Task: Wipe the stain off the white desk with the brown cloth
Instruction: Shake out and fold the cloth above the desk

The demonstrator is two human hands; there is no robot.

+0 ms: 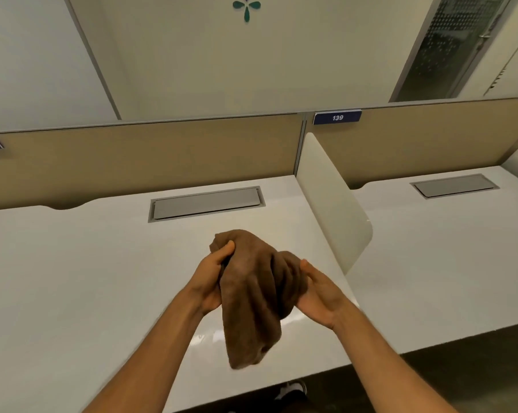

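Both hands hold the brown cloth (251,293) up in the air, above the middle of the white tabletop (88,278). The left hand (211,281) has its thumb and fingers curled on the cloth's top left side. The right hand (317,290) cups it from the right, and its grip looks looser. The cloth is soft and floppy. It bunches at the top and one end hangs down toward the near edge. It looks light and will not slip or break. I think it is best to scrunch it into a pad and press with a flat palm. I cannot see a stain. A white divider (332,204) stands to the right.
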